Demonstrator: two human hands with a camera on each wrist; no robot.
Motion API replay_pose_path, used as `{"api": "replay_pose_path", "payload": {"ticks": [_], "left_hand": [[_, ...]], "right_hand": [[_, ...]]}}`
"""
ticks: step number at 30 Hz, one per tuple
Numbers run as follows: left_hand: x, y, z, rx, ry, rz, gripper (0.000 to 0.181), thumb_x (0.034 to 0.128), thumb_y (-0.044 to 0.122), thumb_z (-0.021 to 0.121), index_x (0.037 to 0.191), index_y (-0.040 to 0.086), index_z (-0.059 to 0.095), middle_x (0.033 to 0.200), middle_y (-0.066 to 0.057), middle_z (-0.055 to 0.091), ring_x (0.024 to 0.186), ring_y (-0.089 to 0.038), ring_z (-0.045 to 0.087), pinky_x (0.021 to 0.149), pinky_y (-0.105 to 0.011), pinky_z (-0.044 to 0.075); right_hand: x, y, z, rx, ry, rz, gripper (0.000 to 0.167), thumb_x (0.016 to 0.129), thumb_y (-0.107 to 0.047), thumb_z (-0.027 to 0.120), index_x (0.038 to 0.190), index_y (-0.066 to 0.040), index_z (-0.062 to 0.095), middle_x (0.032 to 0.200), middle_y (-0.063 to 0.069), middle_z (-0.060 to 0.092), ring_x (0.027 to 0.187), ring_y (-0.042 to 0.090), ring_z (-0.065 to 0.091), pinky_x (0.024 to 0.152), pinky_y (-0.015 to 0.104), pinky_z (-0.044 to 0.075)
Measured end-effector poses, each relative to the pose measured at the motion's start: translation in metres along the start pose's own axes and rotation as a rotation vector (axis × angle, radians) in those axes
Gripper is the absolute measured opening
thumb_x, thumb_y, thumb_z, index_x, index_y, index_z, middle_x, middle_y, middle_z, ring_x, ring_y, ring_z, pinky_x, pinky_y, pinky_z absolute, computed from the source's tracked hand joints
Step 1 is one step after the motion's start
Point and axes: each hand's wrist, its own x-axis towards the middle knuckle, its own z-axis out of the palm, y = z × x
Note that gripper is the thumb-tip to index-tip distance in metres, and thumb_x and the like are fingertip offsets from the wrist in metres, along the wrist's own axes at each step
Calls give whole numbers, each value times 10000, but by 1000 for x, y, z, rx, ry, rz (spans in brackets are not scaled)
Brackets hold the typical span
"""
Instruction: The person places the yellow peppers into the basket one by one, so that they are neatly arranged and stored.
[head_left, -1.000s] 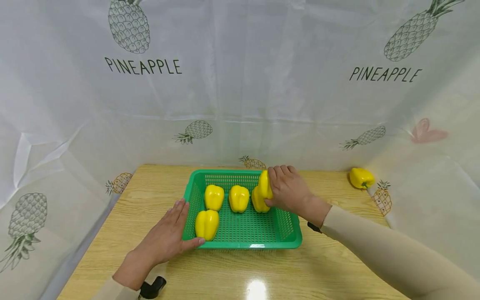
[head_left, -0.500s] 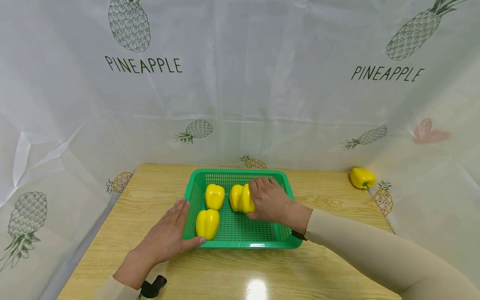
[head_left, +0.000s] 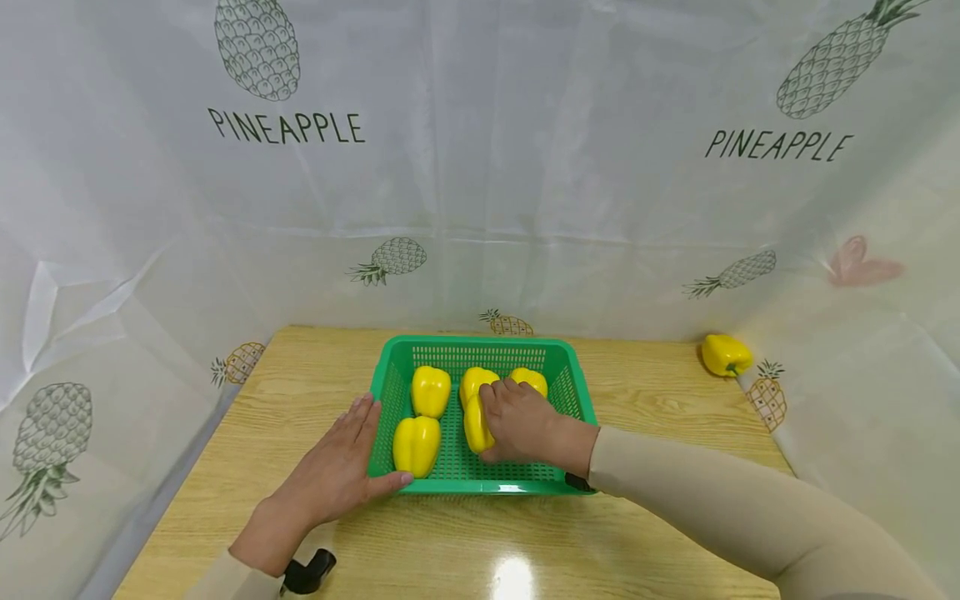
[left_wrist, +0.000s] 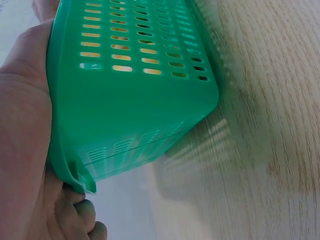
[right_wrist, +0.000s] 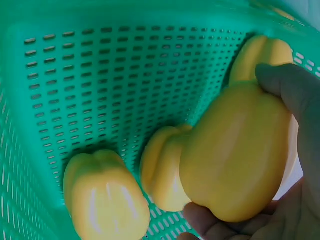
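Observation:
My right hand (head_left: pixel 521 421) grips a yellow bell pepper (head_left: pixel 477 425) inside the green plastic basket (head_left: pixel 480 487). In the right wrist view, thumb and fingers hold this pepper (right_wrist: pixel 235 155) from opposite sides, above the basket floor. Other yellow peppers stand in the basket: a back-left pepper (head_left: pixel 431 392), a front-left pepper (head_left: pixel 417 447), a back-middle pepper (head_left: pixel 477 382) and a back-right pepper (head_left: pixel 529 379) partly hidden by my hand. My left hand (head_left: pixel 333 467) rests on the basket's front-left corner, fingers straight along the left rim and thumb on the front rim.
One more yellow pepper (head_left: pixel 726 356) lies at the table's far right corner. The wooden table (head_left: pixel 420 550) meets a pale curtain (head_left: pixel 480 167) printed with pineapples at the back and sides. Black wrist straps show below both hands.
My right hand has carried the gripped pepper left and then toward the front of the basket, uncovering the back-right pepper. My left hand has stayed on the corner.

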Motion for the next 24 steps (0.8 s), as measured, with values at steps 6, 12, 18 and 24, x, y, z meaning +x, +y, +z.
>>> {"api": "replay_pose_path", "payload": {"ticks": [6,12,18,24], "left_hand": [[1,0,-2,3,-7,-3,1191,928,792,577,1628,-109,234,1717,-305,183,1584,-462,257,1255,-621,306],[2,1,-3,-15,-17,-15,1197,924,791,586,1629,-108,228,1720,-299,182,1589,-459,246,1261,-615,301],[3,3,-1,-32,-26,-29,1222,915,826,552,1634,-103,216,1726,-296,160,1593,-464,226,1255,-615,310],[3,4,0,-42,-22,-36,1221,912,823,561,1632,-103,223,1727,-290,163,1593,-465,225,1249,-617,322]], "right_hand": [[1,-3,2,12,-46,17,796,812,-784,732,1108,-74,527,893,21,576,822,184,558,737,307,512],[0,-5,7,-27,-87,-24,790,814,-786,726,1138,-89,543,919,22,599,865,184,581,789,313,544],[2,-7,11,-131,-148,-76,779,851,-802,672,1178,-110,528,930,8,596,863,162,571,791,254,557],[5,-9,11,-129,-147,-82,799,855,-834,632,1179,-114,510,926,11,574,863,172,574,791,278,562]]}}
